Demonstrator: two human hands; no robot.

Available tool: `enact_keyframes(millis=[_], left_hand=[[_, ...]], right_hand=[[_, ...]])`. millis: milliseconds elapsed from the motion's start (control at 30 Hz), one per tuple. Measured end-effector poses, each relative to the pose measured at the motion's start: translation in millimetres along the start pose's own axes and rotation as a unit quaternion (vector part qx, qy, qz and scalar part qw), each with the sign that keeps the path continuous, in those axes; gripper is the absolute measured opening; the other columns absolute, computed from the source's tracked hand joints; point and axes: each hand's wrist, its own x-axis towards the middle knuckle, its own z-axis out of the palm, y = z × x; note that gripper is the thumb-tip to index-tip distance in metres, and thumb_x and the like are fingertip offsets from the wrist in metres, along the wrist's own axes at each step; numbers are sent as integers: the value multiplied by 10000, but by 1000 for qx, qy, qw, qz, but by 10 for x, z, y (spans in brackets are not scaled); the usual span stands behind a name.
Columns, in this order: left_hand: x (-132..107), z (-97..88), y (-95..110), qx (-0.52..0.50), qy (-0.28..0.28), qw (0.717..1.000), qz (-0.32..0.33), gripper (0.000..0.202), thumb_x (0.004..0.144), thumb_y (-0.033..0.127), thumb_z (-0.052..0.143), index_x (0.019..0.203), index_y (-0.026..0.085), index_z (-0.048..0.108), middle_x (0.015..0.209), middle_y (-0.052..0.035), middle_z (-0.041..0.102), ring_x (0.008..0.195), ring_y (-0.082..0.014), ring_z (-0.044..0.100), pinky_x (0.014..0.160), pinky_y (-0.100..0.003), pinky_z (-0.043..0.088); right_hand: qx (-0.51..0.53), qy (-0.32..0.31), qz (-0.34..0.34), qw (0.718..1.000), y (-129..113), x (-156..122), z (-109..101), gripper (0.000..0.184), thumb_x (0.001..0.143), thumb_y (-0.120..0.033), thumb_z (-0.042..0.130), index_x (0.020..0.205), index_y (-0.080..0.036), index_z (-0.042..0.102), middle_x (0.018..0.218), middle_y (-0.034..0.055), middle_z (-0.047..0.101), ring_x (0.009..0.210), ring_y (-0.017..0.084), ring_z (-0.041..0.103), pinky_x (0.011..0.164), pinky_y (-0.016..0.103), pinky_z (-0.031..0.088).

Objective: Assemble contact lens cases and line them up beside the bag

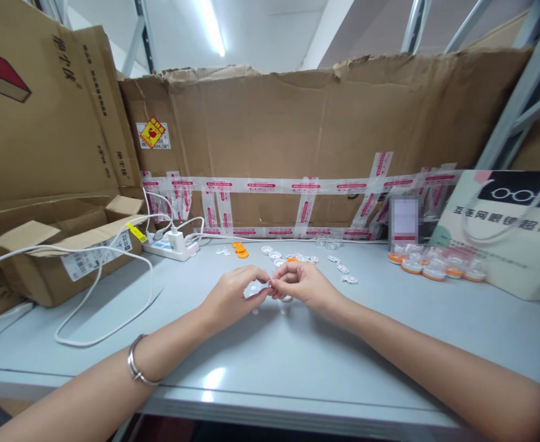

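Observation:
My left hand (237, 293) and my right hand (303, 283) meet fingertip to fingertip just above the grey table (343, 356). Both are closed in a pinch; whatever lies between the fingers is too small and too covered to name. Around them are several small round plastic parts: white rings (274, 255) behind the hands, orange rings (240, 250) stacked to the left, and white printed discs (342, 269) to the right. An orange piece (293, 259) shows just behind my right hand. Small white pieces (255, 311) lie below the fingers, and a ring under my right hand is partly hidden.
Finished-looking clear-topped round cases with orange bases (434, 268) stand at the right, before a paper bag (504, 239) and a blurred upright phone-like object (404, 220). A power strip (171, 247), looping white cable (86, 341) and open carton (58, 270) occupy the left. Taped cardboard (270, 135) walls the back.

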Motion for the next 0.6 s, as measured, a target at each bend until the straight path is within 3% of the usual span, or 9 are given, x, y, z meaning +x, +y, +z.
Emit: enact_keyframes(millis=[600], left_hand=[[-3, -21, -45, -30, 6, 999, 10, 115, 787, 187, 562, 885, 196, 623, 861, -46, 681, 784, -165, 623, 736, -267, 456]], right_hand=[[-1, -9, 1, 1000, -25, -6, -22, 274, 680, -408, 663, 758, -148, 625, 709, 42, 688, 667, 134, 636, 662, 271, 480]])
